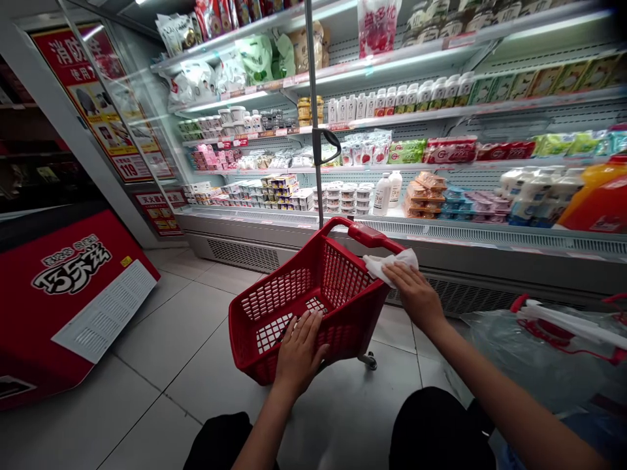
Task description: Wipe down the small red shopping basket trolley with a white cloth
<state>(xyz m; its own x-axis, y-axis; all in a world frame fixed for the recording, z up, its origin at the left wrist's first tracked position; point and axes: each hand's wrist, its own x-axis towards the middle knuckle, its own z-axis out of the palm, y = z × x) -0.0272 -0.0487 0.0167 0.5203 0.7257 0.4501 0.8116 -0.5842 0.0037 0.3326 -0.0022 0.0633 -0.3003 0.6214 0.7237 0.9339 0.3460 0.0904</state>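
A small red plastic shopping cart (281, 294) stands before me, its latticed basket open at the top. My left hand (300, 346) lies on the near side of the basket, fingers stretched out over the rim and thumb apart. At the handle end, my right hand (414, 290) presses a folded white cloth (392, 264) against the corner of the rim. Its fingers lie over the cloth, covering part of it. Just beside the cloth is the cart's red handle (375, 238). One wheel (369, 360) shows under the basket.
A refrigerated shelf unit (245, 225) full of dairy goods runs behind the cart. To the left stands a red freezer (73, 294). At the right are clear plastic bags (509, 346) and a red-and-white handle (563, 323). Grey tiles (161, 352) cover the floor.
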